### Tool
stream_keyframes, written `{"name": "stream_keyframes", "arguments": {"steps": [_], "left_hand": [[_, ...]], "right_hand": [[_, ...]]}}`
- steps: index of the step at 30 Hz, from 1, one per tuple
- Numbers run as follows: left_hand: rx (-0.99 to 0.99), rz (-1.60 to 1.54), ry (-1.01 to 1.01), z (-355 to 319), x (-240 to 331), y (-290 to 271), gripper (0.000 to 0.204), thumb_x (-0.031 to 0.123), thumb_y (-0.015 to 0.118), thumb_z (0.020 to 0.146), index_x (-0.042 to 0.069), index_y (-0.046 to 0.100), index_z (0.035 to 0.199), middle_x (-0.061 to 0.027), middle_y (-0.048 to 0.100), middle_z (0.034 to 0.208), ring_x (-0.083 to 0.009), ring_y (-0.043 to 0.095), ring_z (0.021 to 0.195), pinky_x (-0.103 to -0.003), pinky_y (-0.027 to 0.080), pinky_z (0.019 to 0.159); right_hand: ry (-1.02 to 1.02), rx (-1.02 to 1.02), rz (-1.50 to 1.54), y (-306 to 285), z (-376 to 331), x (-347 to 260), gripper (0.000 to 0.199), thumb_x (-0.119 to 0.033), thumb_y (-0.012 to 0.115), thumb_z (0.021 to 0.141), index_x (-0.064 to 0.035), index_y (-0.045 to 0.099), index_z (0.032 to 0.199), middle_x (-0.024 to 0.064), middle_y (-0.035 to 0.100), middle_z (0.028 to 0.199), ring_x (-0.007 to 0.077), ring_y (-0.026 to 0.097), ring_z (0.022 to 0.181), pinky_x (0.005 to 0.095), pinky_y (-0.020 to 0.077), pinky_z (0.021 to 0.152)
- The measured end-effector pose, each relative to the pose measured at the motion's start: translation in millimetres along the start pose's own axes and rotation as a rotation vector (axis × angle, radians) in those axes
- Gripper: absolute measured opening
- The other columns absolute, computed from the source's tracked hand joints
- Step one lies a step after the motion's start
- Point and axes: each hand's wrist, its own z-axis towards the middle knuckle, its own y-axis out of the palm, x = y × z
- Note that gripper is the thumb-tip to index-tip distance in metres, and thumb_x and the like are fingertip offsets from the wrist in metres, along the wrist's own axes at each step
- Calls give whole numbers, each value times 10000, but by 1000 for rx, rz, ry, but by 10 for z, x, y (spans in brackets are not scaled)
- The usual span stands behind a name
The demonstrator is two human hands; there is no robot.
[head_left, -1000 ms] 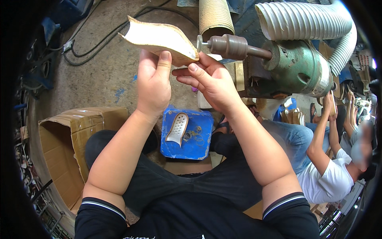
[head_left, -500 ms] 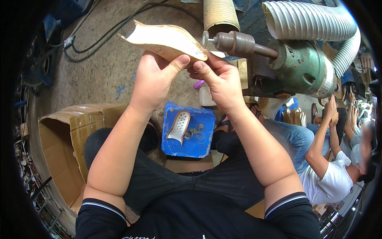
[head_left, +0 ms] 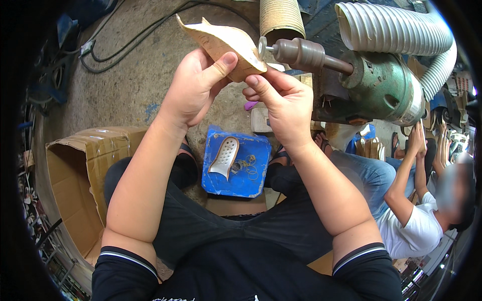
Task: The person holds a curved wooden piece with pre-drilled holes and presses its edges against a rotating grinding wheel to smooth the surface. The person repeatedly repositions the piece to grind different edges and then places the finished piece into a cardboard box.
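A curved, cream-coloured shell point(head_left: 221, 42) with thin brown edges is held up and tilted at the top. My left hand point(head_left: 193, 85) grips its underside, thumb on the near face. My right hand point(head_left: 283, 100) pinches the shell's right end between thumb and fingers. That end is right at a small round grinding disc point(head_left: 262, 48), which sticks out of a brown chuck point(head_left: 301, 53) on a green motor point(head_left: 379, 90). Whether disc and shell touch, I cannot tell. Below, a blue stool point(head_left: 212, 183) carries a white perforated shell point(head_left: 224, 155) and thin yellowish loops point(head_left: 249, 168).
An open cardboard box point(head_left: 95, 150) stands at the left. A beige duct point(head_left: 281, 20) opens behind the disc, and a ribbed grey hose point(head_left: 394, 30) runs above the motor. Dark cables point(head_left: 135, 42) lie on the floor. Another person in a white shirt point(head_left: 414, 223) sits at the right.
The shell has tipped, so more of its outer side shows. Its right end has shifted slightly right, closer to the disc. Both hands still grip it.
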Motion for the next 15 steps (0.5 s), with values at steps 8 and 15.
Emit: {"name": "stream_keyframes", "arguments": {"steps": [8, 15], "left_hand": [[-38, -50, -101, 68, -19, -77, 517, 328, 626, 1112, -28, 519, 1470, -137, 664, 1389, -230, 637, 1292, -439, 492, 1135], [-76, -84, -113, 86, 10, -97, 501, 357, 598, 1123, -22, 552, 1447, -131, 677, 1375, -220, 640, 1280, -428, 478, 1140]], "right_hand": [[-49, 29, -66, -9, -10, -5, 291, -81, 771, 1009, 83, 736, 1246, 123, 790, 989, 164, 755, 800, 315, 650, 682], [-63, 39, -57, 29, -7, 4, 277, -99, 776, 1012, 62, 750, 1237, 95, 796, 994, 140, 757, 805, 270, 622, 679]]}}
